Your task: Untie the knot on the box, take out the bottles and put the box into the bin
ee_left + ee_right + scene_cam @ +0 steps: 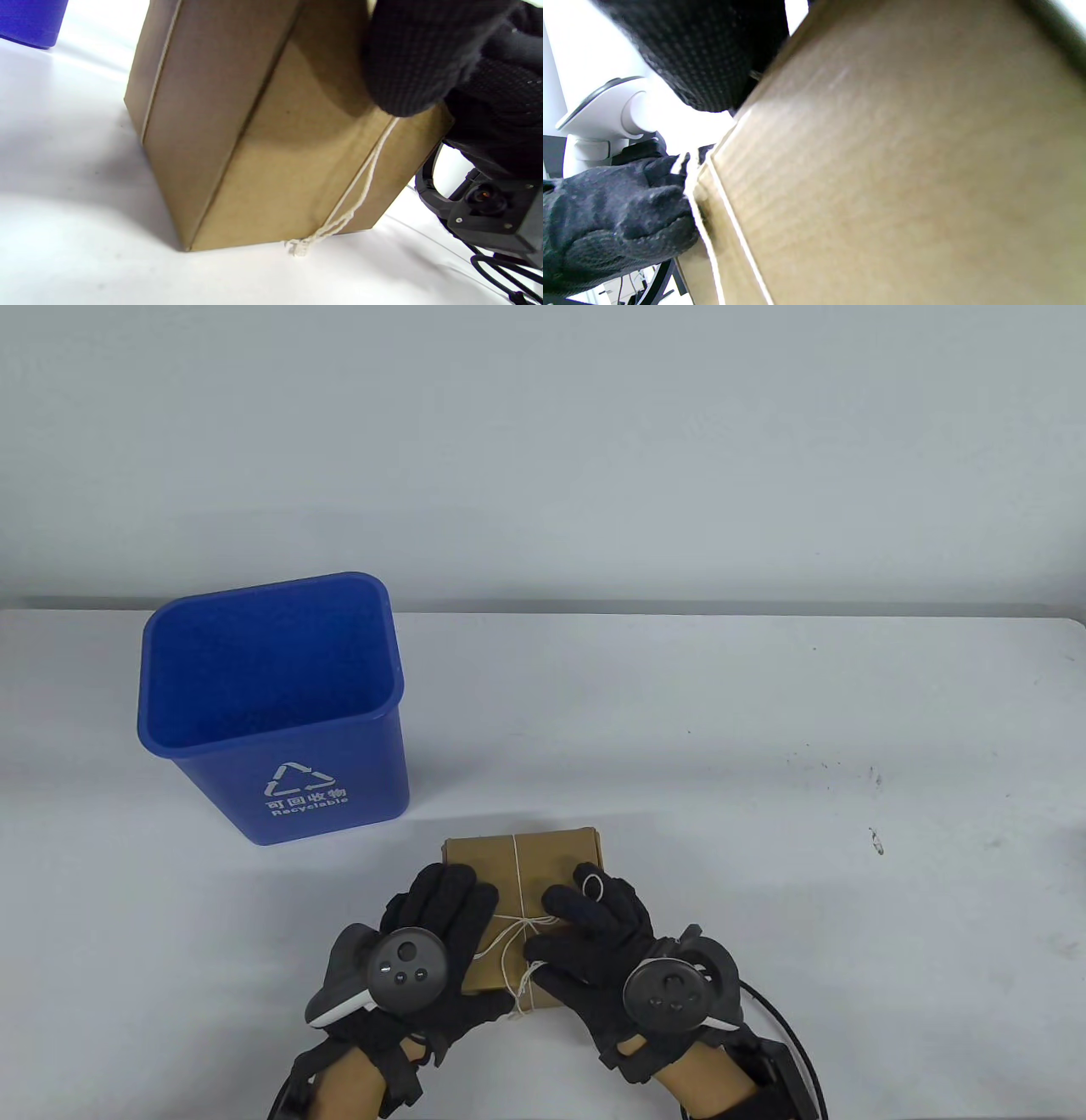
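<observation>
A closed brown cardboard box [556, 855] lies near the table's front edge, tied crosswise with white string [514, 865] that is knotted in a bow [519, 926] on top. No bottles are visible. My left hand [441, 909] grips the box's near left corner, fingers on top and thumb [407, 55] at the front face, where the string ends [339, 220] hang down. My right hand [594, 909] rests on the box's right half, its straight fingers lying just beside the bow. In the right wrist view the box [903, 169] fills the frame, with my left hand [615, 220] at its corner.
An open blue recycling bin [297, 780] stands upright to the far left of the box, and its corner [29, 21] shows in the left wrist view. A black cable [789, 1027] loops by my right wrist. The white table stretches away on the right.
</observation>
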Demonstrator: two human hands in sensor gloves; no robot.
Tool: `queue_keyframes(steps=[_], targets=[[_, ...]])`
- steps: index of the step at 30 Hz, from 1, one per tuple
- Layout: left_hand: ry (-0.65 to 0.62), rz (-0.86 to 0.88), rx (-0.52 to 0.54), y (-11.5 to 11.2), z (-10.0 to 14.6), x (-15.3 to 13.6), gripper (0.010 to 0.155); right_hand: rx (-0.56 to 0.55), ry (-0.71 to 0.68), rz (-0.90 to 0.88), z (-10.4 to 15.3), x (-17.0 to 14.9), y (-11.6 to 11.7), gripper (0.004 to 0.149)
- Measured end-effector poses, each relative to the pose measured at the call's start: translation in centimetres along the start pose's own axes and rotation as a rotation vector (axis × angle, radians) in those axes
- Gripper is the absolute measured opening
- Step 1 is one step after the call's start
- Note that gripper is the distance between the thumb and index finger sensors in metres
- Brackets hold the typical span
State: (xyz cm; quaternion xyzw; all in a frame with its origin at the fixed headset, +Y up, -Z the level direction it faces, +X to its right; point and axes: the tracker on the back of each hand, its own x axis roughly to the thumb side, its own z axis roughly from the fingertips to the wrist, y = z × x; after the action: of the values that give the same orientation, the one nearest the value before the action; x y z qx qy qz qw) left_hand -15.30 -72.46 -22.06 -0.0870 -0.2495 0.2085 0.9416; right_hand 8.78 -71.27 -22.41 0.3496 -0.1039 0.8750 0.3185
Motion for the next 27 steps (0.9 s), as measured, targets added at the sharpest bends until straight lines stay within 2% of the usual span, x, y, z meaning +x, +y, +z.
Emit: queue_keyframes(steps=[8,27], targets=[[0.006,-0.001,0.001,0.0,0.1,0.0,0.106,0.001,0.099,-0.096,0.6,-1.2,-1.3,0.036],[0.01,0.012,0.002,-0.1,0.3,-0.1,0.106,-0.001,0.179,-0.114,0.8,-2.9,-2.5,0.036]])
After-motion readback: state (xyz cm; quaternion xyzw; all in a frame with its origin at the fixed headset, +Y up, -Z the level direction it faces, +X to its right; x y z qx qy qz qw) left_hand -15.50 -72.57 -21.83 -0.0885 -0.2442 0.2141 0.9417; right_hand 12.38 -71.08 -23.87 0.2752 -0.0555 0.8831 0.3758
